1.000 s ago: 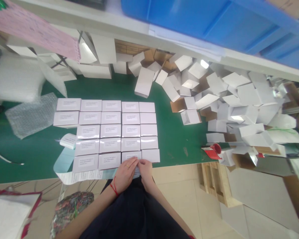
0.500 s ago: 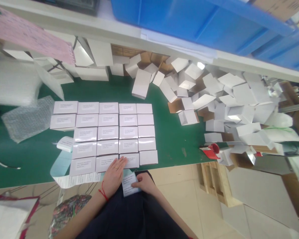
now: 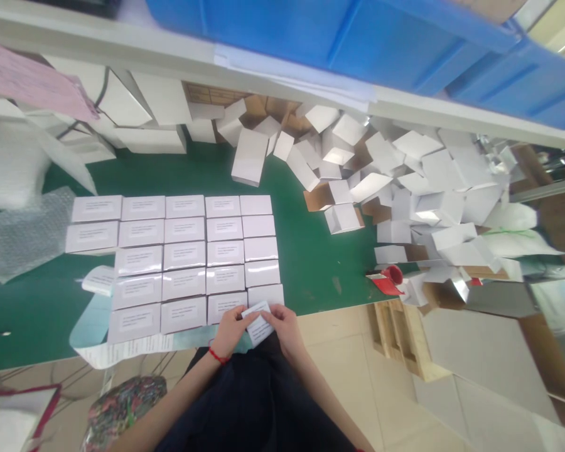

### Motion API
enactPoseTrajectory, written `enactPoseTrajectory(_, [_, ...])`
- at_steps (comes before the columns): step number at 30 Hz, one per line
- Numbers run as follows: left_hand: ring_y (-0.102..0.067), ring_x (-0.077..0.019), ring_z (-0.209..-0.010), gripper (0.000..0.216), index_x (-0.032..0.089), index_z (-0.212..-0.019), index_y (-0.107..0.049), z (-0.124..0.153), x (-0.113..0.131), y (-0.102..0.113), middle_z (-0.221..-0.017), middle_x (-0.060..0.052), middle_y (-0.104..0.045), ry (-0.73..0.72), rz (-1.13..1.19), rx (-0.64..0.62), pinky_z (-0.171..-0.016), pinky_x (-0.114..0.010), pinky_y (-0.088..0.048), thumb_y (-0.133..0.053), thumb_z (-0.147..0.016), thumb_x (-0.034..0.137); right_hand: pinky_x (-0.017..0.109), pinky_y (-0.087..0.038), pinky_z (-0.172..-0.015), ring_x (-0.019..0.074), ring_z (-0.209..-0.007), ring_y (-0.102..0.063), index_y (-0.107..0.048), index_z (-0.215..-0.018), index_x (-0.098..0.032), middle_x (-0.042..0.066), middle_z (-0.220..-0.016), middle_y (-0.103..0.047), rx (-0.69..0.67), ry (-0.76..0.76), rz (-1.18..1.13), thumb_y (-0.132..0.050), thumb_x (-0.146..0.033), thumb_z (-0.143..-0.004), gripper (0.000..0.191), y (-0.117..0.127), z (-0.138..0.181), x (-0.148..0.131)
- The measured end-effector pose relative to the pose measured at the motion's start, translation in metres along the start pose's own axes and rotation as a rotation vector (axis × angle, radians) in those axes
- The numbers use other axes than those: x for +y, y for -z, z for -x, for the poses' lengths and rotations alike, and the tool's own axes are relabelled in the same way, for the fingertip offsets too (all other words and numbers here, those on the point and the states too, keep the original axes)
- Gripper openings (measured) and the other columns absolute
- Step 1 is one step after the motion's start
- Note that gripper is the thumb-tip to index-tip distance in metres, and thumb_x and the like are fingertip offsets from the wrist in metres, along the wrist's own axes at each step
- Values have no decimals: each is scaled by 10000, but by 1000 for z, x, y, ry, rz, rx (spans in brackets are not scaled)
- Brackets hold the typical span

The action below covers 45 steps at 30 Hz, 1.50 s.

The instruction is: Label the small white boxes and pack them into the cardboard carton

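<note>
White paper sits between both sets of fingers: a small printed label [image 3: 258, 321], tilted, pinched at its left edge by my left fingers [image 3: 241, 318] and at its right edge by my right fingers [image 3: 277, 314]; both are closed narrow on it, thumbs and fingertips pressed to the paper; it hangs just off the near edge of the green desk [image 3: 311, 263], above my dark lap; a red string [image 3: 218, 357] circles the left wrist. Just beyond the fingers lies a bare white box [image 3: 266, 294], almost touching the label's top corner; it ends the nearest row of a tight grid of boxes [image 3: 179, 257], most of them labelled, the column ahead of the right fingers plain. Left of the left fingers a pale backing strip [image 3: 91, 317] runs along the desk's edge under the nearest row. Far to the right of the right fingers lie a loose heap of open boxes [image 3: 419, 188] and a small red thing [image 3: 387, 280]; far to the left, bubble wrap [image 3: 19, 235].
</note>
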<state>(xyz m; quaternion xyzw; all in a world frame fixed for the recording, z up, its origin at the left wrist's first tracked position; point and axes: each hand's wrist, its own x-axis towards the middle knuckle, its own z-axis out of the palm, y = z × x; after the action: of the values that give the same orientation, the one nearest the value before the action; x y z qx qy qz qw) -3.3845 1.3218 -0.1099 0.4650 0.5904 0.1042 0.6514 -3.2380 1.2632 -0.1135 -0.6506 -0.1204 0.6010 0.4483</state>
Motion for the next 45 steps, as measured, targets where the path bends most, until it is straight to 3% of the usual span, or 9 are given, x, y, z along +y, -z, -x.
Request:
enactPoseTrajectory(5, [-633, -204, -700, 413, 160, -850, -704, -1, 9, -15, -740, -36, -708, 47, 217, -43, -634, -291, -495, -690, -635, 512, 255, -385, -543, 124, -539, -490, -658, -621, -151, -16, -553, -607, 173, 4, 19, -783, -387, -611, 268, 9, -9, 4])
enactPoseTrajectory(12, [-468, -142, -485, 435, 181, -506, -577, -15, 12, -23, -454, 17, -509, 28, 43, 34, -484, -263, -372, -641, -650, 587, 296, -465, -658, 180, -666, -593, -702, -742, -145, 32, -689, -693, 156, -24, -45, -772, -394, -593, 298, 18, -16, 0])
enactPoseTrajectory(18, [-560, -165, -561, 426, 186, -636, -582, -21, 8, -25, -565, 9, -593, 22, 62, 34, -556, -276, -471, -647, -637, 607, 288, -457, -624, 164, -628, -566, -670, -705, -151, 33, -683, -686, 264, -21, -34, -771, -419, -583, 311, 19, -22, 4])
enactPoseTrajectory(26, [-488, -144, -501, 442, 197, -532, -529, -25, 4, -26, -480, 30, -502, 2, -42, 60, -514, -261, -392, -610, -690, 601, 290, -469, -640, 171, -661, -585, -689, -762, -134, 51, -742, -704, 266, -36, -68, -767, -406, -610, 321, 19, -21, 3])
enactPoseTrajectory(31, [-558, -172, -546, 379, 203, -635, -558, -22, 6, -25, -558, 18, -568, -23, -109, 106, -543, -284, -451, -598, -732, 567, 292, -481, -632, 181, -663, -594, -685, -746, -145, 52, -729, -700, 313, -12, -14, -739, -434, -636, 314, 17, -23, 5])
enactPoseTrajectory(34, [-578, -181, -581, 282, 209, -714, -546, -13, 9, -22, -625, 6, -591, -191, -307, 234, -602, -314, -482, -560, -819, 470, 285, -474, -596, 181, -641, -586, -679, -725, -146, 52, -707, -692, 310, -15, 36, -731, -466, -646, 334, 17, -26, 6])
enactPoseTrajectory(37, [-608, -209, -719, 213, 204, -783, -561, -4, 9, -23, -752, -39, -621, -482, -526, 306, -696, -356, -517, -487, -905, 363, 277, -448, -561, 173, -610, -563, -680, -699, -139, 52, -677, -681, 314, -7, 114, -723, -486, -658, 352, 19, -28, 8])
enactPoseTrajectory(41, [-636, -234, -1008, 213, 180, -1051, -628, 1, 3, -30, -1043, -100, -690, -800, -679, 222, -908, -408, -541, -447, -958, 239, 279, -443, -571, 182, -626, -570, -695, -683, -142, 60, -673, -690, 325, 22, 220, -701, -510, -678, 368, 22, -30, 8])
enactPoseTrajectory(45, [-565, -234, -1254, 358, 164, -1299, -552, -1, -5, -39, -1301, -113, -638, -913, -762, 140, -1059, -428, -497, -418, -967, 156, 278, -457, -600, 185, -645, -582, -710, -693, -138, 63, -685, -699, 316, 46, 259, -673, -494, -693, 358, 21, -29, 7])
